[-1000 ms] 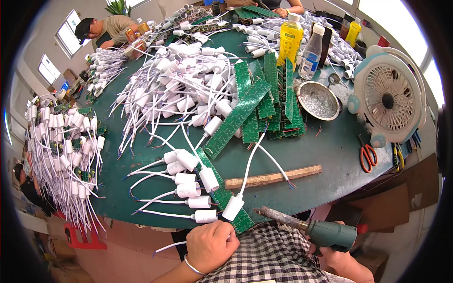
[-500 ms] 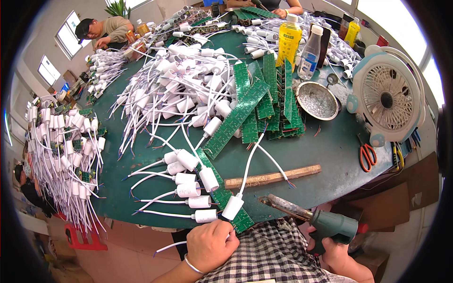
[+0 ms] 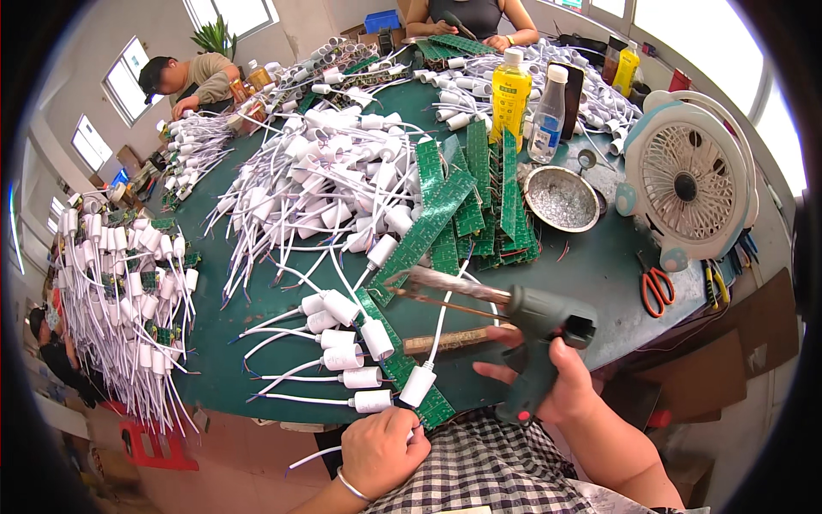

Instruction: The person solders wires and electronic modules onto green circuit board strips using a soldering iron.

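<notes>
My left hand (image 3: 383, 454) is closed at the table's front edge, beside the near end of a green circuit board strip (image 3: 402, 368). A white cable (image 3: 315, 459) sticks out from its left side; what else the fingers cover is hidden. My right hand (image 3: 556, 377) holds a dark green soldering gun (image 3: 548, 317) by its grip, with some fingers stretched out. The gun's metal tip points left, above the table and the board strip. Several white cylindrical lamp holders (image 3: 364, 377) with cables lie along the strip's left side. Another white lamp holder (image 3: 418, 385) rests on the strip.
A wooden bar (image 3: 454, 339) lies behind the gun. Beyond are heaped lamp holders (image 3: 325, 171), stacked green boards (image 3: 488, 197), a metal bowl (image 3: 561, 199), bottles (image 3: 511, 94) and a fan (image 3: 685, 180). Orange-handled scissors (image 3: 657, 287) lie right. Other people work at the far side.
My right hand has raised the soldering gun and brought it left over the table, its tip now above the board strip. My left hand stays nearly in place. The view has shifted slightly.
</notes>
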Demonstrator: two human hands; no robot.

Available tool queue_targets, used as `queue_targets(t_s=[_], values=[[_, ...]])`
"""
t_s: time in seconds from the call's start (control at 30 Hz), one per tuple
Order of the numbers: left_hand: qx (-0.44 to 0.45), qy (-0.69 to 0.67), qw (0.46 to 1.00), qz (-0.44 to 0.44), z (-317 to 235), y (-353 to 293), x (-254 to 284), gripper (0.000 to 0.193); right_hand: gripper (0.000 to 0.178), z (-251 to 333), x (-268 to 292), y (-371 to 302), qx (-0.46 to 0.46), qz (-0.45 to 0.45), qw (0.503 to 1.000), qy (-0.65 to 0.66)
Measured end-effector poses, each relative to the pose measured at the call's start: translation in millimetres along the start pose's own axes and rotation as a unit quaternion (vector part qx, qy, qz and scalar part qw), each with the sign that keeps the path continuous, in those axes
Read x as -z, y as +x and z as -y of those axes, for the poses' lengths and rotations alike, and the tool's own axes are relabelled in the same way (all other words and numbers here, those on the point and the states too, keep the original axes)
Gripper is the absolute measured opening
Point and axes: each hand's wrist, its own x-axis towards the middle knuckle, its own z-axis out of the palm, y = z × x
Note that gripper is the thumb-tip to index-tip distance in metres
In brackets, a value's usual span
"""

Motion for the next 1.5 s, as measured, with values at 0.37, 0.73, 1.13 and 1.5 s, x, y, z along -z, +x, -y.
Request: queue_targets(t_s=[0.37,0.73,1.13,1.5], values=[[-0.04,0.069,0.997,0.003,-5.9,0.8,-1.5,0.03,0.071,-1.3,-5.9,32.5,-0.071,0.015,0.991,-0.116],[-0.099,0.046,0.987,-0.115,4.7,2.2,19.2,0.028,0.057,37.8,43.1,12.2,0.194,-0.059,0.972,-0.122],[0.025,-0.563,0.693,-0.45,27.1,30.7,187.1,0.017,0.057,26.0,63.9,-24.6,0.196,-0.076,0.97,-0.122],[-0.021,-0.391,0.692,-0.607,83.3,-99.7,385.5,0.016,0.072,5.9,40.3,-25.7,0.093,-0.129,0.977,-0.141]])
